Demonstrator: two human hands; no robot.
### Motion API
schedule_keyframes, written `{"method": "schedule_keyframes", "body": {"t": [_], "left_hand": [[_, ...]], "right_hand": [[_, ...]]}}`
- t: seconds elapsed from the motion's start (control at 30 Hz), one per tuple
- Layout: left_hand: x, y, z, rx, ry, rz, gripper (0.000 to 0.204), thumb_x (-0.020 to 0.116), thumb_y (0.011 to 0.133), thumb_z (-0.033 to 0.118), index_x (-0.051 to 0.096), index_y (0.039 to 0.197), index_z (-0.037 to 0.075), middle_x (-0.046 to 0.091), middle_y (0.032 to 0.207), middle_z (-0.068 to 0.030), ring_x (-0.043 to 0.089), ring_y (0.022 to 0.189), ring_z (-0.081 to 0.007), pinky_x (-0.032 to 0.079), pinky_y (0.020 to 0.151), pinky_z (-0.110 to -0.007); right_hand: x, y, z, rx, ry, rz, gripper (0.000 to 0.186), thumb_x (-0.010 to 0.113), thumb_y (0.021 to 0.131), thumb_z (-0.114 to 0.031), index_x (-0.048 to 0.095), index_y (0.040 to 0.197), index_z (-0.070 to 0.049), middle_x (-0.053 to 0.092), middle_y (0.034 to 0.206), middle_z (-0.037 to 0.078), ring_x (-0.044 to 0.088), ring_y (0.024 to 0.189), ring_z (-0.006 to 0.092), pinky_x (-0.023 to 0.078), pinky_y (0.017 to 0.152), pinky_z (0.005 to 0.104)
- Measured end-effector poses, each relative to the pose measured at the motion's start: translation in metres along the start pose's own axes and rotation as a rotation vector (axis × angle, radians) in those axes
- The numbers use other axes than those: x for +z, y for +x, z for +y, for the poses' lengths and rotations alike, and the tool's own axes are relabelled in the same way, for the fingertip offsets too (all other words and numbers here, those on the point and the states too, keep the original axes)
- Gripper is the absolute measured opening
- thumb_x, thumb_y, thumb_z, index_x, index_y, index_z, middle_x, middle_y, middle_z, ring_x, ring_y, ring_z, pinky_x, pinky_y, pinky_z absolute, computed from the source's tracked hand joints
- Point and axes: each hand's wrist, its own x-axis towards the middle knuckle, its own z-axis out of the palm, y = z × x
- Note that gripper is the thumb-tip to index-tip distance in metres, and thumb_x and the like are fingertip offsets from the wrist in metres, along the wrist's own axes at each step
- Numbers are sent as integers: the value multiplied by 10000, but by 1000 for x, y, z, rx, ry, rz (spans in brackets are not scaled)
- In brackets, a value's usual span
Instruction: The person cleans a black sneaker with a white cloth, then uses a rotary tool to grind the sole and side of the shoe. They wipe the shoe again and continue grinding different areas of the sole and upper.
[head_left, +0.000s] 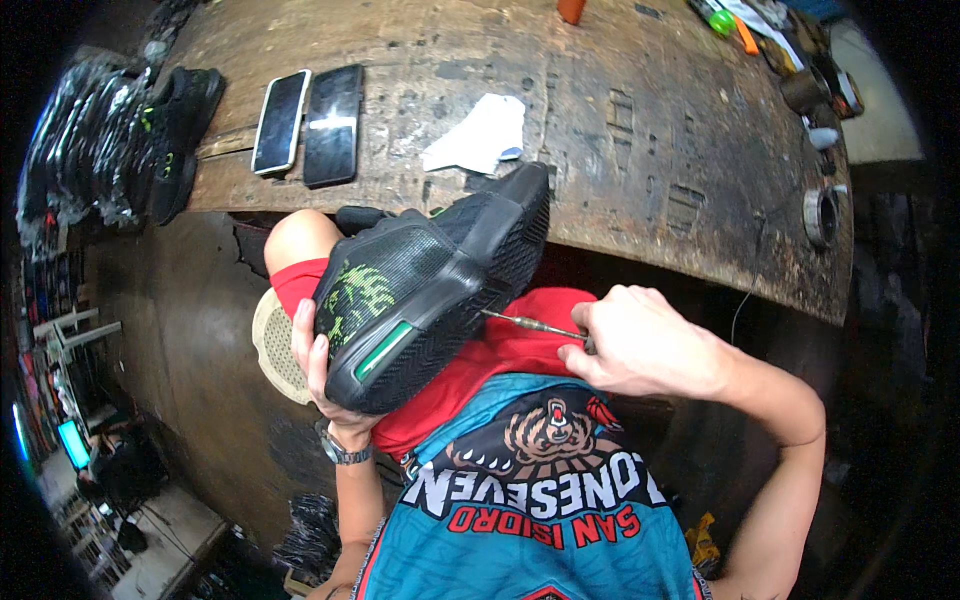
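Observation:
My left hand grips the heel end of a black sneaker with green patterning and a green sole window, tilted on its side over my lap in red shorts. The toe points up and right toward the worktable. My right hand is closed around a thin metal awl-like tool, whose tip meets the sneaker's sole near the middle; whether it is inside the sole I cannot tell.
A worn wooden table holds two phones, white paper scraps, plastic-wrapped stacks, black shoes and a tape roll. A plastic stool is under me; a bench with a lit screen stands lower left.

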Motion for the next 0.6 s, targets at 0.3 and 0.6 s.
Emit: {"method": "schedule_keyframes", "body": {"t": [0.3, 0.6], "left_hand": [[-1, -19, 31, 79, 143, 4, 634, 595, 971, 517, 348, 1467, 208, 372, 1543, -285, 439, 1362, -505, 355, 1106, -677], [6, -54, 45, 209, 306, 23, 739, 704, 923, 423, 351, 1515, 156, 268, 1555, -122, 393, 1371, -559, 400, 1080, -695]], "right_hand": [[58, -29, -9, 174, 595, -39, 573, 598, 973, -461, 670, 847, 93, 652, 707, 313, 714, 733, 440, 547, 681, 507], [113, -46, -21, 165, 990, 56, 567, 566, 1035, -443, 573, 756, 50, 510, 642, 157, 465, 625, 158, 424, 598, 396]]}}
